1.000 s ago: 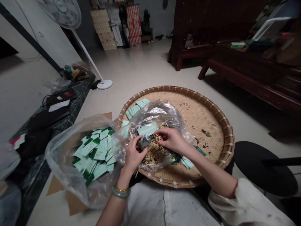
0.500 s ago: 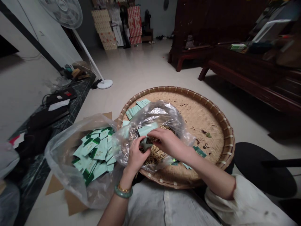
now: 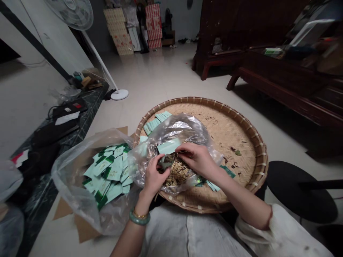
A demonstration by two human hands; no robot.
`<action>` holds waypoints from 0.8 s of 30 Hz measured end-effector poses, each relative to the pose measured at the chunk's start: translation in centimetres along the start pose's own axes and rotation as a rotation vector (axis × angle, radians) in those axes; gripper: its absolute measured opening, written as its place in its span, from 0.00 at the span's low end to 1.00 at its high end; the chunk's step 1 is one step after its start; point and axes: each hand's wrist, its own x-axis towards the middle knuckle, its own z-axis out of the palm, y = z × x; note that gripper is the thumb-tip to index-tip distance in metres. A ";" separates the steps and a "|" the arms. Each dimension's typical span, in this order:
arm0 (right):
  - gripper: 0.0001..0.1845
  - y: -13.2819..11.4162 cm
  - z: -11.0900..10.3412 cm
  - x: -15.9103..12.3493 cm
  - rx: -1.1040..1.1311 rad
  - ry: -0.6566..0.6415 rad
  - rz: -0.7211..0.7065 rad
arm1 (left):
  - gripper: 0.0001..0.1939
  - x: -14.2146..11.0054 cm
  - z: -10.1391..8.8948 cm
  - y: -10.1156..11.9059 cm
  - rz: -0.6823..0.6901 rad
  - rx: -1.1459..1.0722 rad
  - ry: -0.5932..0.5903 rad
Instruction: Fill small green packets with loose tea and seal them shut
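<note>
Dried tea leaves (image 3: 177, 175) lie in a lumpy heap inside a clear plastic bag (image 3: 184, 129), and the bag sits on a big round woven tray (image 3: 235, 142); far left of the tray is a dark stone ledge (image 3: 43, 185) with a black case (image 3: 69, 109) on it; just left of the tray, on the floor, is a second clear bag (image 3: 69, 178) full of pale green packets (image 3: 111, 171), with brown card pieces (image 3: 85, 228) under it; the left hand (image 3: 154, 178), with a green bangle (image 3: 139, 217) and a gold chain (image 3: 139, 215) on the wrist, is over the near edge of the tray; its fingers are closed on a small grey-green packet (image 3: 166, 160), right by the heap; the right hand (image 3: 198, 159) is on the tray too, just right of that packet; it is half closed and curled over the leaves, but I cannot tell if it holds anything; more green packets (image 3: 160, 119) lie on the tray behind the bag; past the tray's right side are a black round stool (image 3: 300, 191) and a dark wood bench (image 3: 281, 84); far behind the tray stand a white fan (image 3: 69, 14) and stacked boxes (image 3: 118, 28)
</note>
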 end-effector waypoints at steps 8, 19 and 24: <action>0.13 2.2 1.1 -1.8 -0.030 -0.132 0.095 | 0.22 -0.4 -0.5 -0.3 0.089 0.042 0.050; 0.18 6.7 4.5 -3.7 -0.283 -0.406 0.207 | 0.21 -0.1 -1.8 -1.0 0.045 -0.031 0.141; 0.16 5.6 4.9 -2.4 -0.268 -0.384 0.138 | 0.22 0.3 -2.5 -1.9 0.027 -0.025 0.212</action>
